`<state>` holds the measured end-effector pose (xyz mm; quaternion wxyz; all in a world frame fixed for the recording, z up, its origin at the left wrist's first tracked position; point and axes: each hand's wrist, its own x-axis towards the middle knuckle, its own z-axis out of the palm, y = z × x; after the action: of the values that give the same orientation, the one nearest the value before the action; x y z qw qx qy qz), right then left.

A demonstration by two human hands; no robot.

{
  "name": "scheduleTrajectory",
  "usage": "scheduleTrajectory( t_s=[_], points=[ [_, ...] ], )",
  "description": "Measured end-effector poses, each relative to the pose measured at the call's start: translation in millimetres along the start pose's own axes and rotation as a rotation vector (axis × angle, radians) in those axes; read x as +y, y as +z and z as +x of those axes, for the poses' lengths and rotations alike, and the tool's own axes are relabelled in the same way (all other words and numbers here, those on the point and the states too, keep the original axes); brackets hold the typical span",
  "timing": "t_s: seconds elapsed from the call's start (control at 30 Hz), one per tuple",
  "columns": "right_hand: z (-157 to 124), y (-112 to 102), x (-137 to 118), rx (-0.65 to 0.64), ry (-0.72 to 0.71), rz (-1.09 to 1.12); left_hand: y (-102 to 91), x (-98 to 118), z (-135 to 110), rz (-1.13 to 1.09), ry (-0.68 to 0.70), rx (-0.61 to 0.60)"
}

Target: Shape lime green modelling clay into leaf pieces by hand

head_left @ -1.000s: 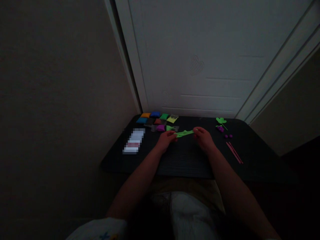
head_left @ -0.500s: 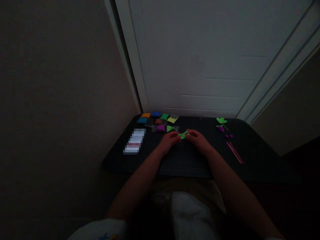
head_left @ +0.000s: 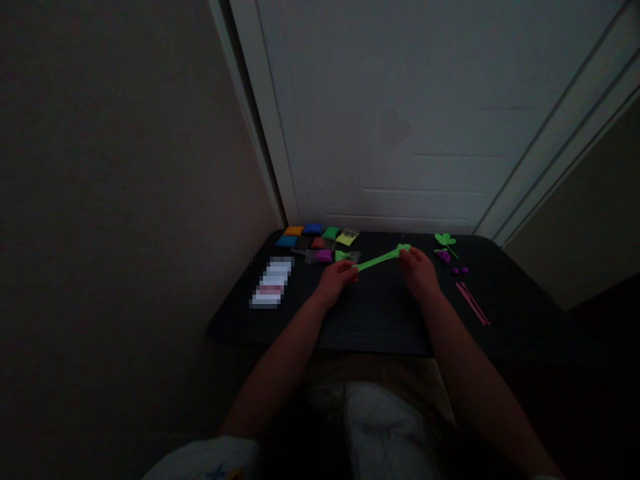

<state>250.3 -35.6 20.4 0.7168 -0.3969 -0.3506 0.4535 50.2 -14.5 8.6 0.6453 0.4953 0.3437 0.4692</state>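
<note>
A strip of light green modelling clay is stretched between my two hands above the dark table. My left hand pinches its lower, thinner end. My right hand is closed on the thicker end, and a lump of the clay sticks out past its fingertips. Just behind my left hand lies an opened packet of light green clay, with a packet of purple clay beside it.
More clay packets in several colours, such as an orange packet, lie at the back left. A blurred white sheet is at left. Rightward lie a green clover shape, purple clay pieces, purple balls and pink tools.
My right hand has moved right and slightly away from me, drawing the green clay out into a long strip. My left hand stays nearly where it was.
</note>
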Motion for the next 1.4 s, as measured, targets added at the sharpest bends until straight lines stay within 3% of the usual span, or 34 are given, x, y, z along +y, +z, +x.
scheduleTrajectory(
  t_s=[0.1,0.2,0.3,0.4,0.6,0.77,0.97,1.07,1.23,1.4],
  points=[
    [1.7,-4.8,-9.0,0.038,-0.013,0.144,-2.7,0.5,2.7,-0.052,0.014,0.090],
    [-8.2,9.3,-4.4,-0.138,0.097,0.048,-0.8,1.3,2.2,-0.054,0.006,0.127],
    [-19.8,28.0,9.8,-0.286,0.147,-0.172,6.1,2.1,-2.5,-0.033,-0.010,0.016],
    [-24.6,34.5,19.9,-0.290,0.075,-0.270,13.1,3.3,-8.3,0.060,-0.011,-0.091],
    [-28.5,31.0,19.4,-0.372,0.117,-0.241,14.3,7.1,-12.5,0.258,0.029,-0.095],
    [-21.8,29.3,12.0,-0.254,0.113,-0.125,9.6,4.9,-8.5,0.252,0.026,-0.085],
    [-4.7,2.7,-9.8,-0.047,0.024,0.208,1.5,5.1,-1.2,-0.174,-0.036,0.082],
    [-11.0,7.4,-10.8,-0.146,0.102,0.213,-0.5,5.9,-0.7,-0.304,-0.012,0.114],
    [-29.1,35.2,4.5,-0.398,0.288,0.087,5.1,-0.7,-1.4,-0.254,0.011,0.012],
    [-28.6,37.2,15.9,-0.354,0.311,0.014,9.1,-3.1,-2.4,-0.023,0.062,0.054]
  ],
)
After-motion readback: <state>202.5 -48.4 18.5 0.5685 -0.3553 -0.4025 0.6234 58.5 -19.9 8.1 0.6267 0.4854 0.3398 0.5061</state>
